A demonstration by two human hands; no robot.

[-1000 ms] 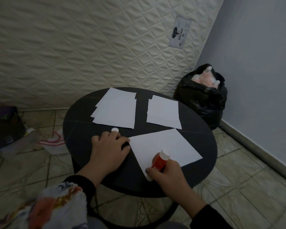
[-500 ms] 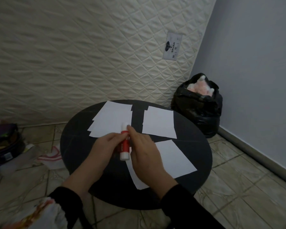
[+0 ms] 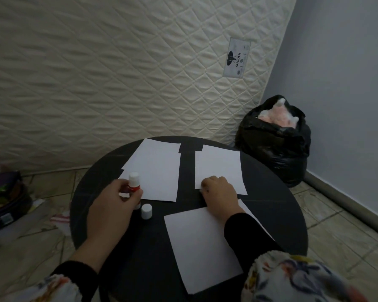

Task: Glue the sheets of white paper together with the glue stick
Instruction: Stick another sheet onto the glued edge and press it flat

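Note:
My left hand (image 3: 116, 199) is closed around the red glue stick (image 3: 133, 183), which stands upright at the near corner of the left stack of white sheets (image 3: 159, 171). The stick's white end points up. A loose white cap (image 3: 146, 211) stands on the table just right of the stick. My right hand (image 3: 220, 195) lies with bent fingers on the near left corner of the right stack of sheets (image 3: 220, 164); whether it pinches the paper is hidden. A single white sheet (image 3: 201, 247) lies nearest me, partly under my right sleeve.
Everything sits on a small round black table (image 3: 122, 247). A quilted mattress (image 3: 118, 73) leans behind it, and a full black rubbish bag (image 3: 275, 144) stands on the tiled floor at the right. Bags and clutter (image 3: 4, 201) lie on the floor at the left.
My right hand let go of the glue stick and moved right onto the right stack. The cap now stands on the table. My left hand has carried the stick left.

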